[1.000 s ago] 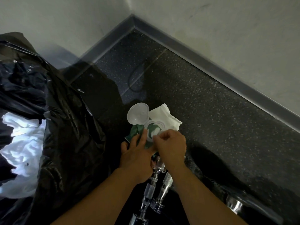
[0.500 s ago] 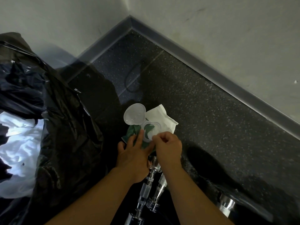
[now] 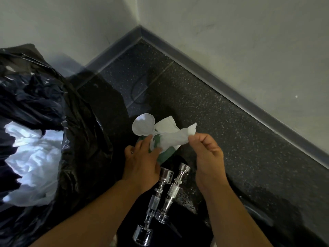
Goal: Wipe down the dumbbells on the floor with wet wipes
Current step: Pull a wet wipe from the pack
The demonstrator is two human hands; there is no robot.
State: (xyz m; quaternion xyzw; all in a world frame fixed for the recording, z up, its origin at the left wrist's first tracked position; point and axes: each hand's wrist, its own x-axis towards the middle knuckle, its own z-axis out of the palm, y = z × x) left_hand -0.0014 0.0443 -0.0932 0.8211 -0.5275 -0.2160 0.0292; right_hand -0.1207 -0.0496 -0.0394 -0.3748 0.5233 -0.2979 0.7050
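Note:
A green and white wet wipes pack (image 3: 165, 152) lies on the dark floor with its round lid (image 3: 143, 124) flipped open. My left hand (image 3: 142, 163) presses down on the pack. My right hand (image 3: 207, 154) pinches a white wet wipe (image 3: 175, 138) that stretches from the pack's opening up to my fingers. Two chrome dumbbells lie side by side on the floor below my hands: the left dumbbell (image 3: 153, 204) and the right dumbbell (image 3: 171, 190).
A big black rubbish bag (image 3: 44, 111) holding crumpled white wipes (image 3: 33, 161) fills the left side. Grey walls with a skirting board (image 3: 231, 93) meet in a corner beyond the pack. Speckled dark floor (image 3: 222, 139) spreads to the right.
My right hand has drawn a wipe out of the pack, up and to the right. My left hand stays on the pack.

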